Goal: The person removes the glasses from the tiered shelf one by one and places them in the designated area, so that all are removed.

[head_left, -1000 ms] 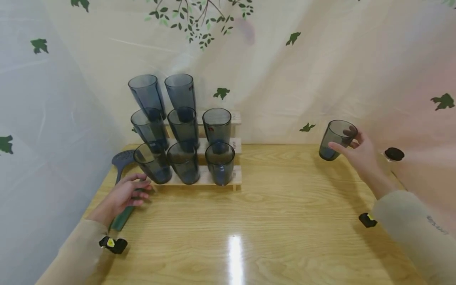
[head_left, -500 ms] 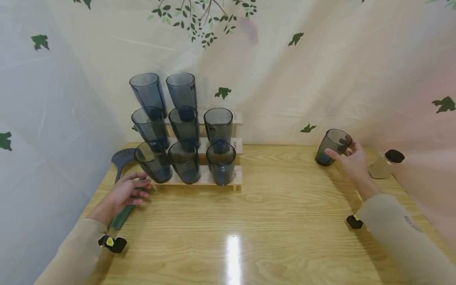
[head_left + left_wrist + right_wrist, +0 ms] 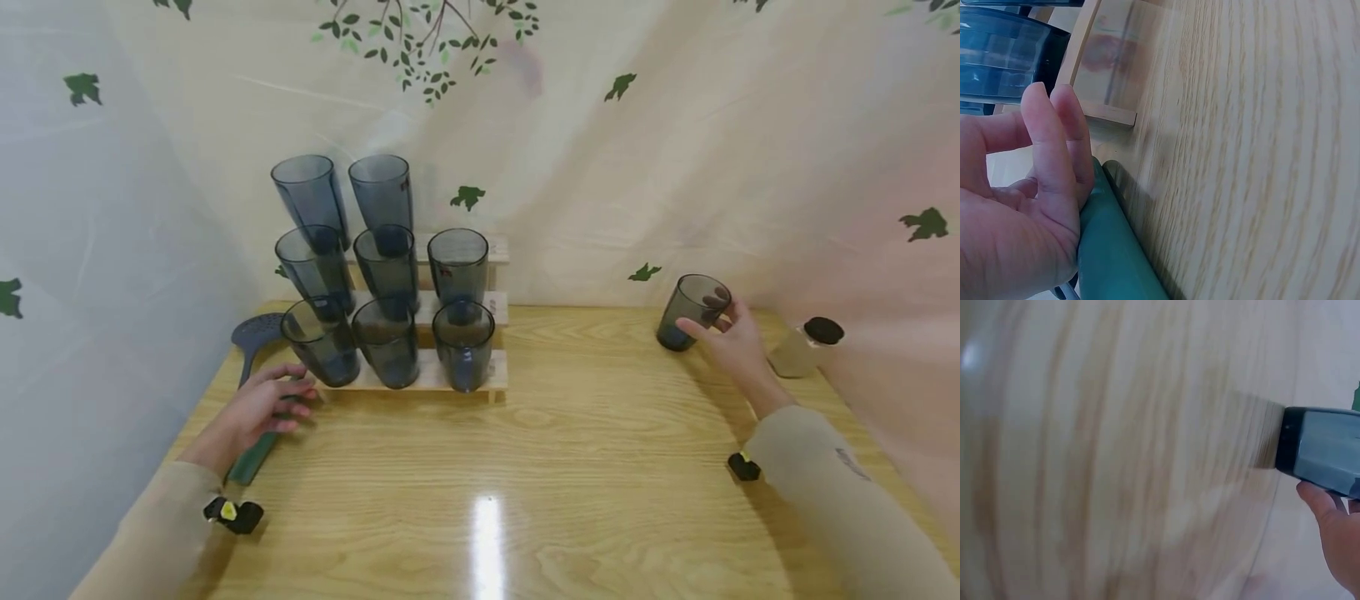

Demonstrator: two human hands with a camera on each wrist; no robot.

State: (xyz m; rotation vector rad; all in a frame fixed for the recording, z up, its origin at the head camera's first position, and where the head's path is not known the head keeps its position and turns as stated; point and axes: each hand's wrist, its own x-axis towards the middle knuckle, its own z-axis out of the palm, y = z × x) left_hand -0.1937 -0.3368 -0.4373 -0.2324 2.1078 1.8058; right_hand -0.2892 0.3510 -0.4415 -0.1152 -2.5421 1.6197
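Leaf-printed cloth (image 3: 570, 175) hung behind a wooden table (image 3: 585, 450). Over the last second the right hand (image 3: 733, 346) had brought one dark glass (image 3: 684, 307) lower and inward; judged a carry under way, the glass nearer the rack (image 3: 497, 375) and its eight other glasses (image 3: 465, 346), though well apart. Position: toward the table's far right, left of a lidded jar (image 3: 793, 357); base contact with the wood could not be told. Grip: thumb and fingers pinched its sides. Orientation: mouth up, long axis near upright; rightward lean possibly perspective. Left hand (image 3: 258, 408): fingers loosely bent, nothing held, beside the slotted spoon's (image 3: 257, 333) green handle (image 3: 1110, 250); touch unclear.
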